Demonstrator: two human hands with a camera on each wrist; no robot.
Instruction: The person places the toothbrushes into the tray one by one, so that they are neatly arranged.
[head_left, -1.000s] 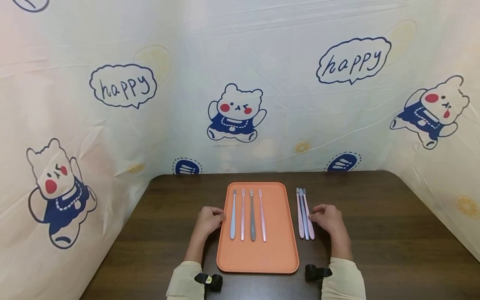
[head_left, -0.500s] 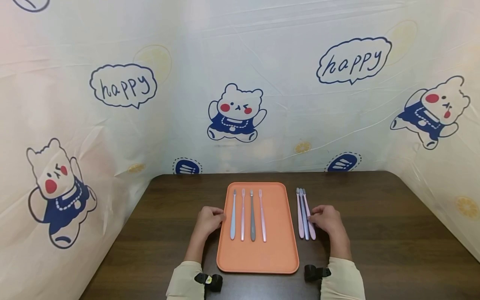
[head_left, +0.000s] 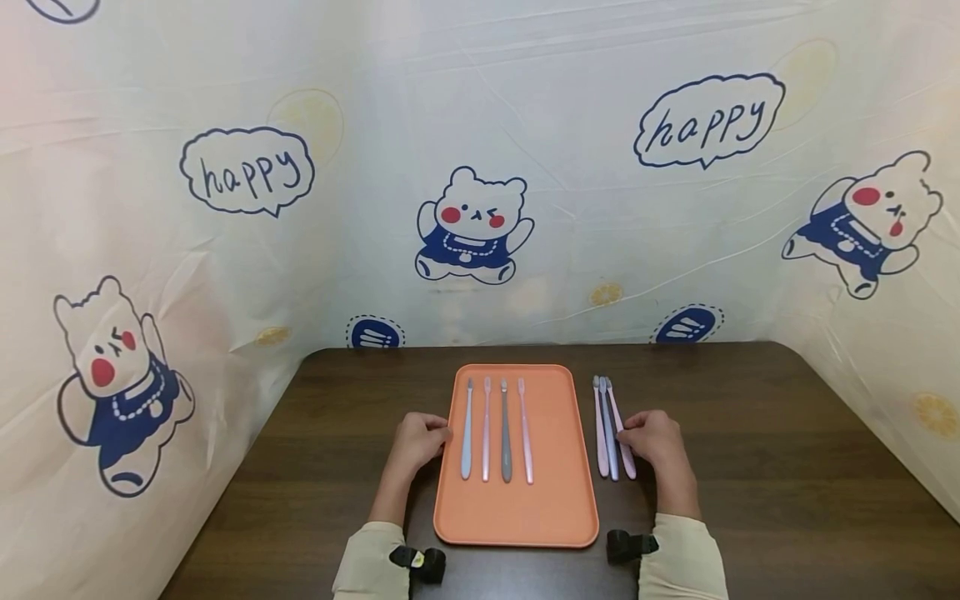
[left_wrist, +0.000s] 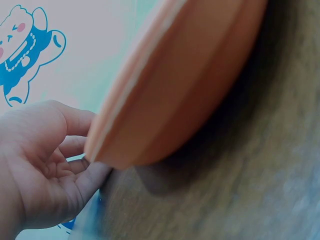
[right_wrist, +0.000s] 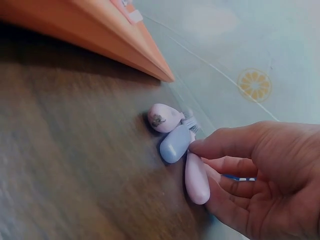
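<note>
My left hand [head_left: 417,438] grips the left rim of an orange tray [head_left: 517,515], thumb and fingers at its edge in the left wrist view. On the tray lie a light blue toothbrush [head_left: 467,446], two pink toothbrushes, one the rightmost pink toothbrush [head_left: 527,450], and a grey toothbrush [head_left: 506,446], side by side. My right hand [head_left: 654,437] pinches the pink toothbrush [right_wrist: 198,181] farthest right of three beside the tray. Left of it lie a blue-purple toothbrush [right_wrist: 175,144] and another pink toothbrush [right_wrist: 164,118], with all three heads close together.
Everything rests on a dark brown wooden table [head_left: 787,467]. A pale curtain [head_left: 570,208] with bear drawings hangs behind and at the sides. A black wrist camera [head_left: 630,546] is strapped to each sleeve.
The handle of the right-hand pink toothbrush has swung a little to the right, away from the blue-purple one. My left hand and the tray have stayed in place.
</note>
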